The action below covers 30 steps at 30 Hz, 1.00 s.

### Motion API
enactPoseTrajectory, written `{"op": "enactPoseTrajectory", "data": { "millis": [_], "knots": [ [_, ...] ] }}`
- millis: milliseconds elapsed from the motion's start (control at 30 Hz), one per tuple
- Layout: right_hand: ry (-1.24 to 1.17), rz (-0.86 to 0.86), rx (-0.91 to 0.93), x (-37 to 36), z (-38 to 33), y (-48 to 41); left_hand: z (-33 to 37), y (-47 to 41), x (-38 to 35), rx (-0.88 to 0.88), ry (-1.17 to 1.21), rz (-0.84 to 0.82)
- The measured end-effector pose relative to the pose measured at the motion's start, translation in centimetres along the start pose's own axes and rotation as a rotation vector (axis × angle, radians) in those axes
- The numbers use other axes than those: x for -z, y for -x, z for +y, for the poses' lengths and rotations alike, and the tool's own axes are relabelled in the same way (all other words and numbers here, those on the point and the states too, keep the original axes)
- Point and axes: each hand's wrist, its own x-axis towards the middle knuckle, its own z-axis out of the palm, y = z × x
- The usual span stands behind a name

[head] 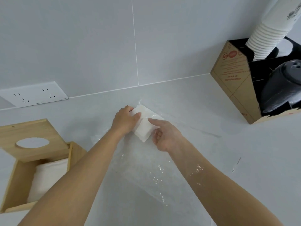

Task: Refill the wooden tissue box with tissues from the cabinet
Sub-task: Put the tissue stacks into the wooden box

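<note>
A white stack of tissues (144,128) lies on the pale counter, partly inside a clear plastic wrapper (146,170) that trails toward me. My left hand (125,120) grips the stack's far left end. My right hand (166,136) touches its right side, forefinger stretched along the top, fingers apart. At the lower left stands the wooden tissue box (17,180), open, with some white tissues (47,176) inside. Its wooden lid (32,131), with an oval hole, leans behind it.
A cardboard organiser (234,82) at the right back holds a stack of white paper cups (268,33) and black lids (283,85). A white wall socket (34,93) sits at the left on the tiled wall. The counter (211,152) meets the wall behind the tissues.
</note>
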Motion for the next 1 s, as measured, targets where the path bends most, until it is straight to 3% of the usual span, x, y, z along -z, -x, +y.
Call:
{"op": "enactPoseTrajectory", "data": {
  "millis": [500, 733, 1000],
  "knots": [
    [-0.002, -0.09, 0.311, -1.4, 2.3, -0.6, -1.0, 0.2, -0.8, -0.059, 0.022, 0.058],
    [-0.151, -0.208, 0.249, -0.4, 2.5, -0.6, -1.2, 1.3, -2.0, -0.141, -0.126, 0.159],
    [-0.157, -0.347, 0.215, 2.2, 2.4, 0.0, -1.3, 1.7, -3.1, -0.171, -0.331, 0.269]
  ]
}}
